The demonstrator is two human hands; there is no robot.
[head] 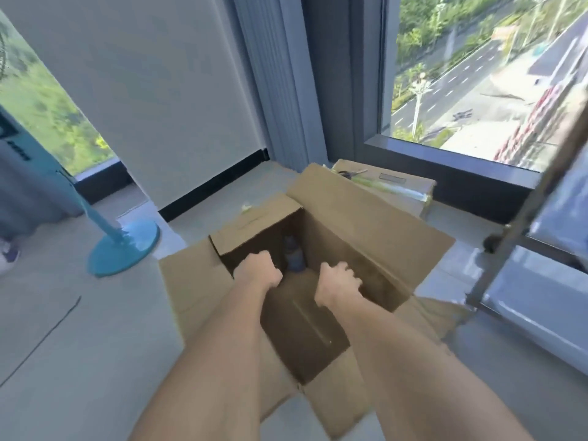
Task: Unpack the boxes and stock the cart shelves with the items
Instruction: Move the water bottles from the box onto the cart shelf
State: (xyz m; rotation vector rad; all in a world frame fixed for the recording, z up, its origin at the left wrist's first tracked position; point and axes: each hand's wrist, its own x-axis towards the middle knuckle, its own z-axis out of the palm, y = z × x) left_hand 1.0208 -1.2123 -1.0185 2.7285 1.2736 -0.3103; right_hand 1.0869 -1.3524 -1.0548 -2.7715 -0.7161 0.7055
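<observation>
open cardboard box (366, 237) stands on the floor (63, 329), all flaps folded outward. both hands are lowered into its opening. left hand (259, 270) has fingers curled downward, holding nothing visible; whether the fingertips touch anything cannot be told. right hand (339, 283) has fingers loosely spread and bent, also holding nothing visible. one dark bottle (293, 254) stands upright in the box's far corner, between the two hands and just beyond them, apart from both. a second box (401, 186), taped shut, sits behind the first near the window, scissors (350, 174) lying on top. cart (541, 265) frame and shelves at right, blurred. teal fan base (124, 246) on the floor at left.
</observation>
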